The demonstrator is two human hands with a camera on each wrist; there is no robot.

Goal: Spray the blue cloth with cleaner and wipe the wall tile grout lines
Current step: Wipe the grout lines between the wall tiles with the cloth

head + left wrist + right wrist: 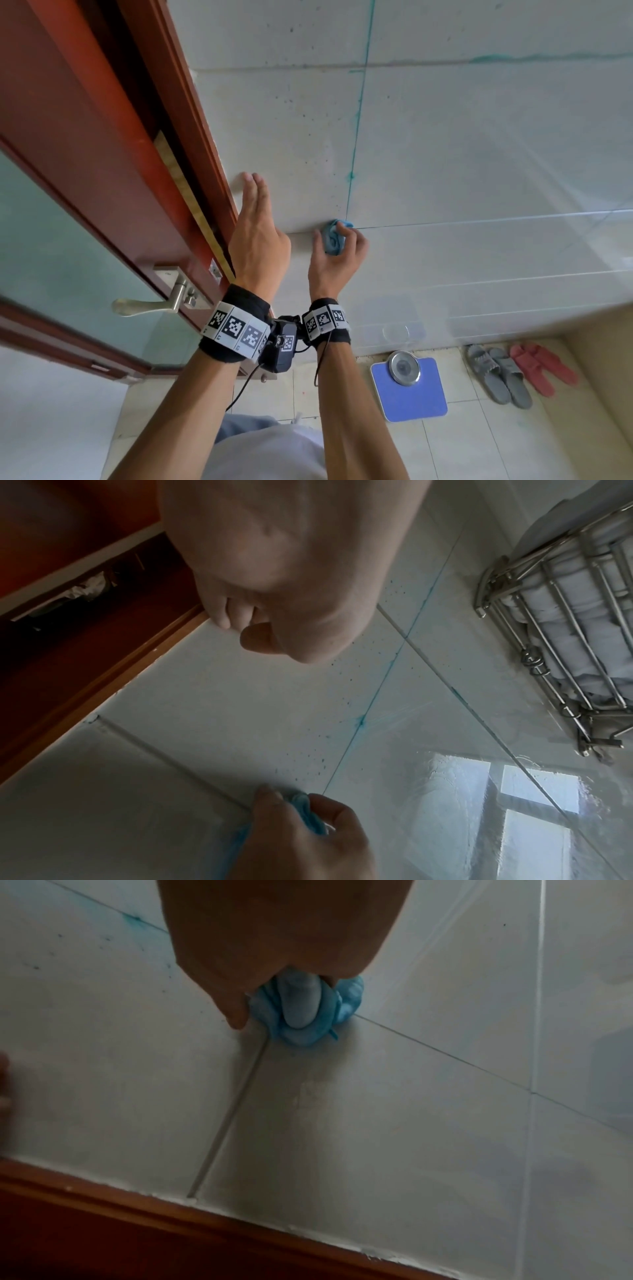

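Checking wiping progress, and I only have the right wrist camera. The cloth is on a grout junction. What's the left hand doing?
Observer: The left hand is empty, fingers straight, fingertips apparently against the wall tile beside the door frame.
Operator: How far up does the teal stain go?
Observer: It follows the vertical grout line from the blue cloth up beyond the head view's top.
Operator: Is a spray bottle nearby?
Observer: No view shows one. On the floor are a blue scale and slippers.
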